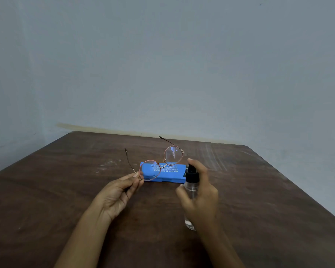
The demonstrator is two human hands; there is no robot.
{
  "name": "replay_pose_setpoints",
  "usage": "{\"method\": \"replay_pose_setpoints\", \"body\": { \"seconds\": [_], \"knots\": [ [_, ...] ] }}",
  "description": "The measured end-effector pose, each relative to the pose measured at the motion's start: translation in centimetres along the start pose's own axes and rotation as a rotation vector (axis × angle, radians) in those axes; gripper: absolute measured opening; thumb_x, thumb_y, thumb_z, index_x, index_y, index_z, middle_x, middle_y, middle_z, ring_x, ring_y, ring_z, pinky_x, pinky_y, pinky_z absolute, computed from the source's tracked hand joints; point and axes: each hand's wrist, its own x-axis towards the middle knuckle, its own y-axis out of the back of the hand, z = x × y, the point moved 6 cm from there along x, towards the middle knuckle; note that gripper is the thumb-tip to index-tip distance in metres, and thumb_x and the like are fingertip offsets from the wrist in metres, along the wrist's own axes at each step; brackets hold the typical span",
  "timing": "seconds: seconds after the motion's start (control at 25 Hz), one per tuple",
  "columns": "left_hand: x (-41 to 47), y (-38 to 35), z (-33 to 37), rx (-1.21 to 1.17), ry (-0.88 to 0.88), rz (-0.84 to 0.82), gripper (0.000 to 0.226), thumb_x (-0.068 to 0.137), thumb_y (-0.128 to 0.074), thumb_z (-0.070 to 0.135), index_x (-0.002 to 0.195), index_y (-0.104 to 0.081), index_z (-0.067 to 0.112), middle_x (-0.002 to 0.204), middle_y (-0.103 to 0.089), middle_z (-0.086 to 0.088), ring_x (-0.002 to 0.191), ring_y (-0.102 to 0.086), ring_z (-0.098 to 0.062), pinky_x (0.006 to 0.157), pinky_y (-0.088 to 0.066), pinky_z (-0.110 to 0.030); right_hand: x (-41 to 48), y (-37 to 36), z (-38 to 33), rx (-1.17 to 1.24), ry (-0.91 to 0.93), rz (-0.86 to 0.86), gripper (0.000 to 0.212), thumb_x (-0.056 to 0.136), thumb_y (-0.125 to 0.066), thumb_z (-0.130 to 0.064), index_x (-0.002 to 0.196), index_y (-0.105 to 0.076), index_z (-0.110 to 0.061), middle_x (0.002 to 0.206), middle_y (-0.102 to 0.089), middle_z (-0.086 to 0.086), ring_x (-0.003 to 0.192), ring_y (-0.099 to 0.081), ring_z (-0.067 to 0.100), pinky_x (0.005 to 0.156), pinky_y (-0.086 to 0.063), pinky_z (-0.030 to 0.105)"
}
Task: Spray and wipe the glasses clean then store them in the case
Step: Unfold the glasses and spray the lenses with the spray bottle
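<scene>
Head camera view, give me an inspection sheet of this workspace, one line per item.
Surface: dark brown wooden table, scuffed, with pale smears.
Job's things: round thin-framed glasses held up with temples open; clear spray bottle with black nozzle; blue case lying closed on the table behind them.
Clutter: nothing seen; no wiping cloth in view.
Hands: left hand pinches the glasses at one lens's outer edge; right hand grips the bottle, index finger on the nozzle top.
Cables: nothing seen.
Surroundings: plain pale wall, stained along the table's far edge.
</scene>
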Motion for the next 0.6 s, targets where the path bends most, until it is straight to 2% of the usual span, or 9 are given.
{"method": "replay_pose_setpoints", "body": {
  "seconds": [0.16, 0.32, 0.44, 0.6],
  "knots": [
    [-0.03, 0.0, -0.12, 0.009, 0.003, 0.001, 0.031, 0.087, -0.04, -0.011, 0.069, -0.065, -0.005, 0.05, -0.067, -0.008, 0.043, -0.064, -0.011, 0.041, -0.049, -0.011, -0.03, -0.3, 0.16, -0.005, -0.005, -0.016, 0.07, 0.062, -0.055, -0.013, 0.116, -0.034, -0.052, 0.076, -0.054, -0.027, 0.062, -0.055, -0.004, 0.055, -0.036, 0.001],
    [0.07, 0.0, -0.11, 0.033, 0.003, -0.006, 0.049, 0.087, -0.041, -0.01, 0.05, -0.07, 0.0, 0.049, -0.067, -0.008, 0.044, -0.064, -0.011, 0.041, -0.049, -0.011, -0.09, -0.14, 0.29, 0.01, -0.02, -0.024, 0.067, 0.062, -0.056, -0.013, 0.109, -0.034, -0.054, 0.071, -0.053, -0.025, 0.062, -0.055, -0.003, 0.053, -0.036, 0.001],
    [-0.09, -0.09, -0.1, 0.033, 0.003, -0.004, 0.05, 0.087, -0.041, -0.01, 0.048, -0.07, 0.0, 0.05, -0.068, -0.007, 0.044, -0.065, -0.011, 0.041, -0.049, -0.011, -0.2, -0.08, 0.3, 0.026, -0.037, -0.017, 0.065, 0.062, -0.055, -0.013, 0.107, -0.033, -0.054, 0.07, -0.053, -0.024, 0.063, -0.056, -0.004, 0.053, -0.036, 0.001],
    [-0.23, -0.23, -0.03, 0.046, -0.004, -0.01, 0.05, 0.087, -0.04, -0.01, 0.047, -0.07, 0.001, 0.05, -0.068, -0.007, 0.044, -0.064, -0.01, 0.041, -0.049, -0.011, -0.16, -0.03, 0.37, 0.013, -0.019, 0.022, 0.071, 0.062, -0.055, -0.012, 0.117, -0.033, -0.051, 0.069, -0.052, -0.024, 0.061, -0.055, -0.004, 0.053, -0.036, 0.001]
  ]
}}
